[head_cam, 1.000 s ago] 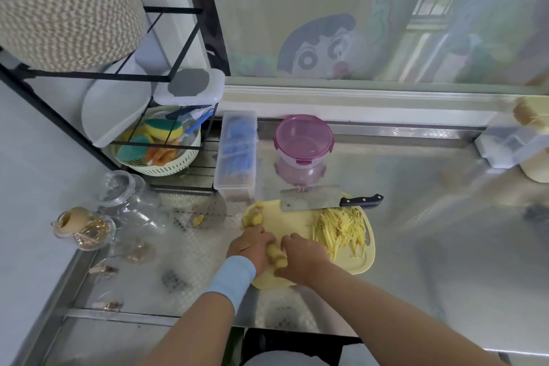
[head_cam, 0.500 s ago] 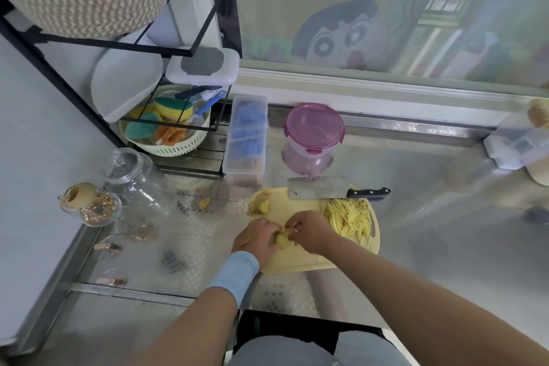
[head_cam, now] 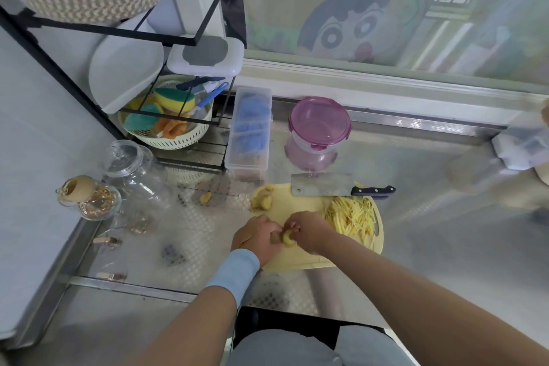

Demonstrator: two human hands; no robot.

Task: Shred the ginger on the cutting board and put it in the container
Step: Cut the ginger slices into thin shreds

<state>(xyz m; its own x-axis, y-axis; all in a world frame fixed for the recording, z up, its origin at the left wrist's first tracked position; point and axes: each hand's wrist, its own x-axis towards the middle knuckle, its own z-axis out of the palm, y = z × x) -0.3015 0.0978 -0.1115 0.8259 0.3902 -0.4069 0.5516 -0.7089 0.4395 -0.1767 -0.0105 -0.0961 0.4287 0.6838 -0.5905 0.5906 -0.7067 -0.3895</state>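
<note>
A pale yellow cutting board (head_cam: 300,205) lies on the steel counter. My left hand (head_cam: 257,236) and my right hand (head_cam: 309,232) meet over its near left part, and both grip one knobby piece of ginger (head_cam: 285,238) between them. A heap of shredded ginger (head_cam: 352,217) covers the board's right side. Another ginger chunk (head_cam: 261,200) rests at the board's far left corner. A cleaver (head_cam: 329,186) with a black handle lies across the far edge. Behind it stands a pink-lidded round container (head_cam: 319,125), its lid on.
A clear box of blue cloths (head_cam: 249,131) stands left of the container. A black wire rack holds a sponge basket (head_cam: 169,125). Glass jars (head_cam: 130,166) and a corked bottle (head_cam: 86,197) crowd the left. A small ginger scrap (head_cam: 206,197) lies on the counter.
The camera has drifted, so the scene sits a little further right and down. Both hands stay together on the ginger piece and have turned it slightly; nothing else has moved.
</note>
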